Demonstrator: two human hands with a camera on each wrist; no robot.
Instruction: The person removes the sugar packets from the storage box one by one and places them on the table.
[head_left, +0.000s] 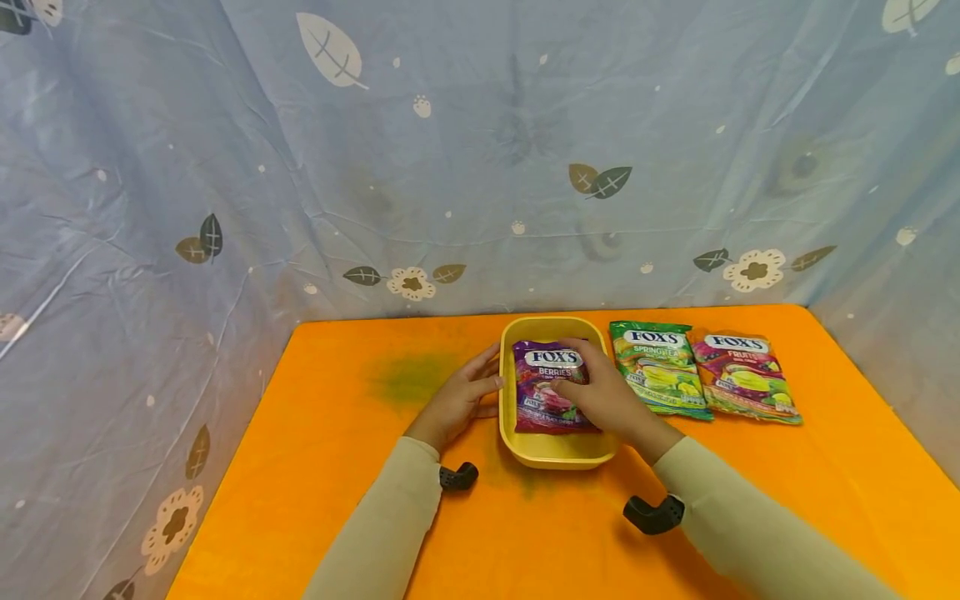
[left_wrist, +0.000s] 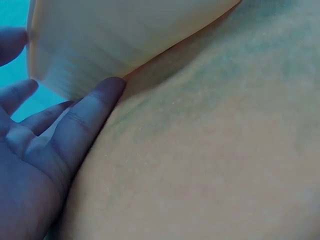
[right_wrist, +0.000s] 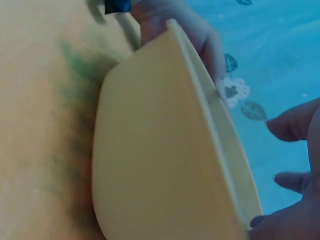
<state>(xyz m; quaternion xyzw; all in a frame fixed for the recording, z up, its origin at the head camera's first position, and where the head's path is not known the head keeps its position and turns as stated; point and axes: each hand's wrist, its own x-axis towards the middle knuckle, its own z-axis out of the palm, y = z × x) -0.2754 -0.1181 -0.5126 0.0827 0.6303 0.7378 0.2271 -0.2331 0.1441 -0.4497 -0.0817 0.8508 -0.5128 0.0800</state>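
A yellow plastic tub (head_left: 558, 460) stands on the orange cloth. Inside lies a purple bag of FOX'S Berries candy (head_left: 551, 408), face up. My left hand (head_left: 461, 396) is at the tub's left side, thumb at the rim and extended fingers against the outer wall; the left wrist view shows those fingers (left_wrist: 82, 117) low on the wall. Over the bag, my right hand (head_left: 606, 396) reaches across the tub's right rim with thumb and fingers spread. From the right wrist, these fingers (right_wrist: 295, 122) show above the rim, while the wall hides the bag.
Right of the tub lie a green FOX'S Spring Tea bag (head_left: 660, 371) and, beside it, a red FOX'S Fruits bag (head_left: 745, 375). The orange cloth (head_left: 322, 500) ends at a blue leaf-patterned curtain (head_left: 480, 208) behind and at both sides. Black wrist devices (head_left: 654, 515) sit below the hands.
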